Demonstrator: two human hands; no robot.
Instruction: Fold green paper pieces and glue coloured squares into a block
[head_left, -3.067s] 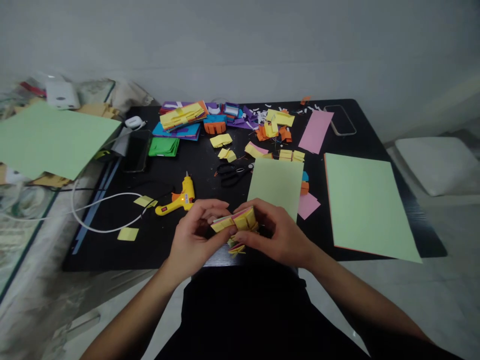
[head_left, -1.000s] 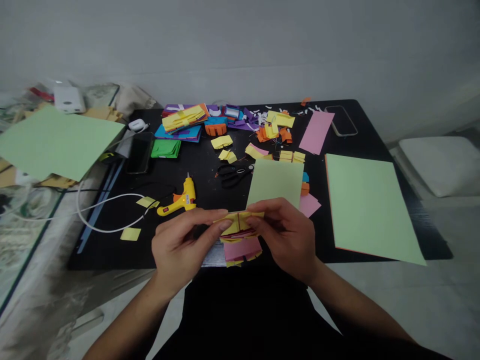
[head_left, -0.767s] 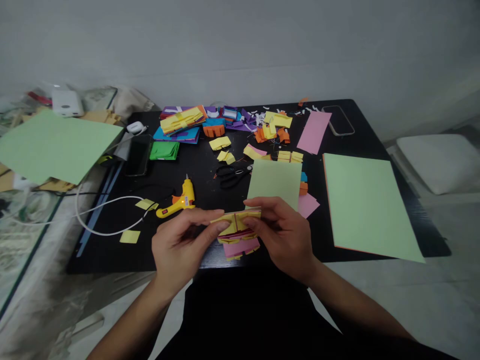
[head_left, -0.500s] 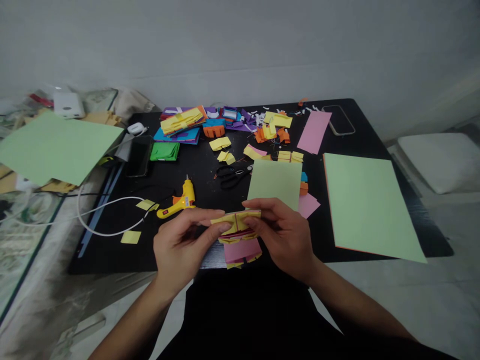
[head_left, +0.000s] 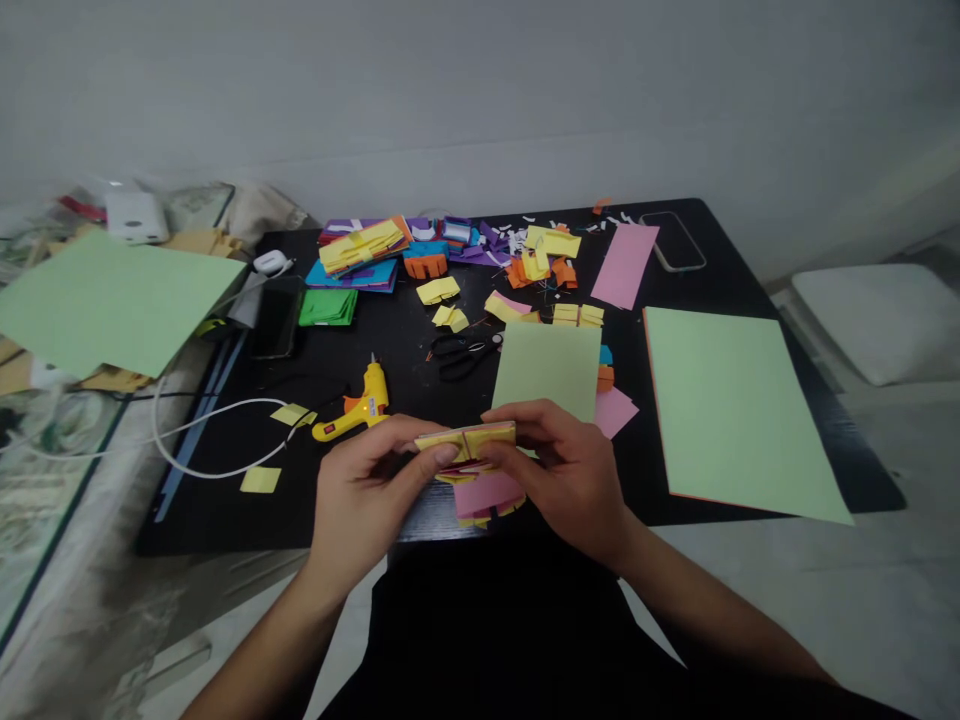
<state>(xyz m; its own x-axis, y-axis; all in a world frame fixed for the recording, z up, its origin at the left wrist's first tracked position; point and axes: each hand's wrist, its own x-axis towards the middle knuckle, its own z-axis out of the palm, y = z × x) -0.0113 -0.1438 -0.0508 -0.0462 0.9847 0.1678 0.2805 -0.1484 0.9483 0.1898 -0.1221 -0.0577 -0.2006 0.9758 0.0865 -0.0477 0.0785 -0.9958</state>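
Near the table's front edge, a folded yellow and pink paper piece [head_left: 471,437] is held up between both hands. My left hand [head_left: 375,485] pinches its left end, thumb on the near face. Its right end is gripped by my right hand [head_left: 566,475], thumb also in front. Below it, a pink paper part [head_left: 489,493] with yellow folded edges shows; whether it is joined to the held piece I cannot tell. A pale green sheet [head_left: 549,368] lies just beyond my right hand. The yellow glue gun [head_left: 362,405] rests beyond my left hand.
Black scissors [head_left: 461,355] lie mid-table. Behind them are yellow folded pieces [head_left: 438,291], a green stack [head_left: 328,307] and colored paper bundles [head_left: 365,246]. Large green sheets [head_left: 742,410] sit at right. A white cable [head_left: 217,408] loops at left, near a dark phone [head_left: 276,317].
The held yellow piece has tilted, so less of its near face shows. The pink part below has shifted slightly right and up. Both hands keep their pinch.
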